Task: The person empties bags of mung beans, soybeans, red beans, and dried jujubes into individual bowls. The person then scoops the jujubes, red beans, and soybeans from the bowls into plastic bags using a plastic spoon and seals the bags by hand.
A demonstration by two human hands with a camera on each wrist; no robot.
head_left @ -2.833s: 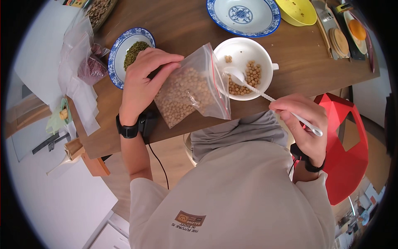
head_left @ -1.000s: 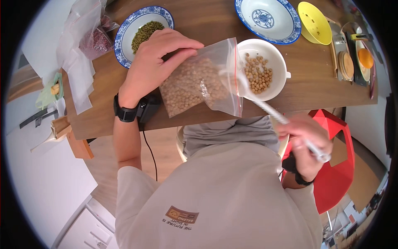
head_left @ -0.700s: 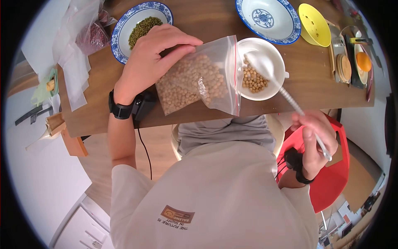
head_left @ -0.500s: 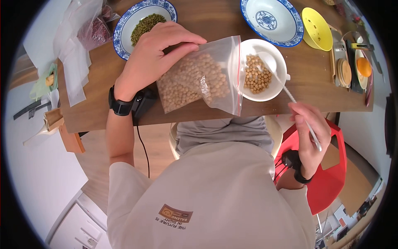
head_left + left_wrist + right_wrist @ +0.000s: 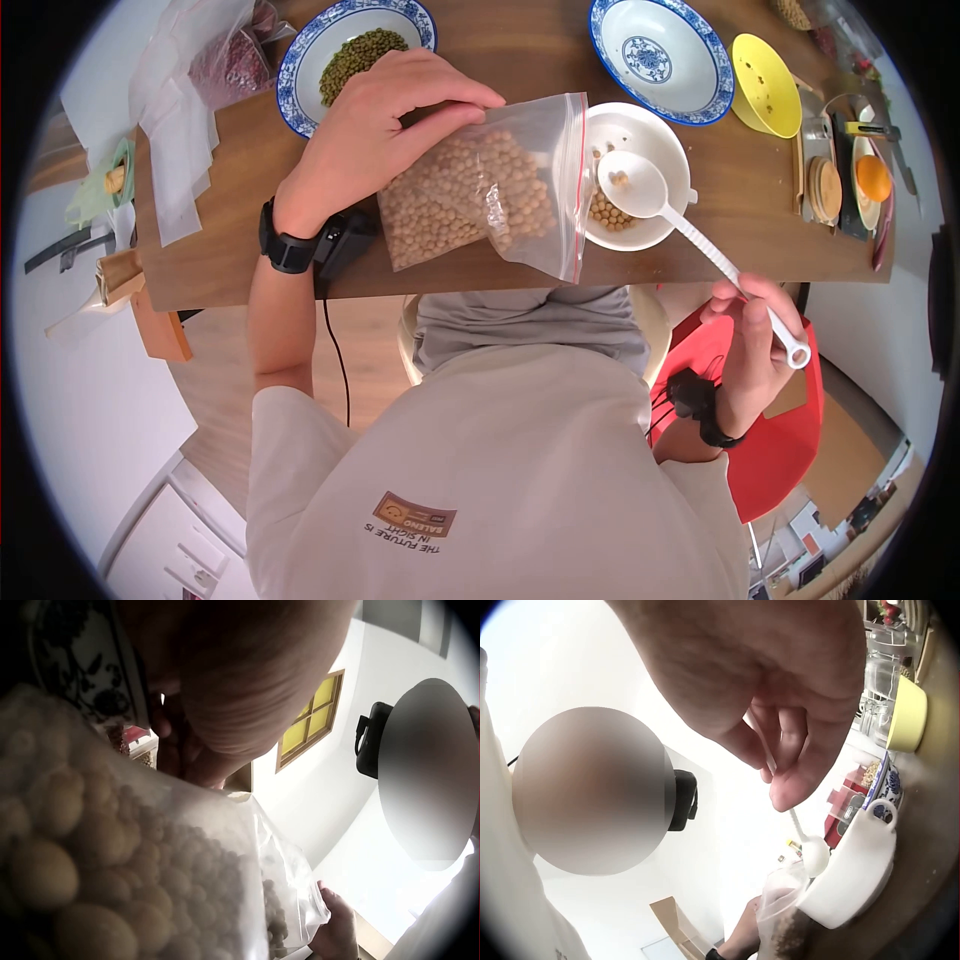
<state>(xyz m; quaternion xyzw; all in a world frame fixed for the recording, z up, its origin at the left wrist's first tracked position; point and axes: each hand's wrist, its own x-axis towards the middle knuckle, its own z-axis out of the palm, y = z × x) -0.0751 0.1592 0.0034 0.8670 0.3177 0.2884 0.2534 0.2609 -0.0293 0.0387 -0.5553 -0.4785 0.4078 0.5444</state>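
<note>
My left hand (image 5: pixel 385 130) pinches the upper edge of a clear zip bag (image 5: pixel 455 205) of chickpeas, its mouth turned toward a white handled cup (image 5: pixel 672 225). My right hand (image 5: pixel 757 335) holds a long-handled white spoon (image 5: pixel 634 184) by its handle. The spoon's bowl is over the cup, with a chickpea or two in it. More chickpeas (image 5: pixel 608 213) lie in the cup, partly hidden by the spoon. In the right wrist view the spoon (image 5: pixel 815 856) overlaps the cup's rim, beside the bag's mouth.
A blue-rimmed bowl of green beans (image 5: pixel 362 62) stands behind my left hand. Beyond the cup are a blue-and-white bowl (image 5: pixel 690 80) and a yellow bowl (image 5: pixel 768 95). Bags of red beans (image 5: pixel 235 70) lie far left. A wooden lid (image 5: pixel 824 190) and an orange fruit (image 5: pixel 874 179) are at right.
The blurred spoon has gone from the bag's mouth into the cup, then risen above it with its bowl facing up. My left hand still holds the bag. The head view has shifted.
</note>
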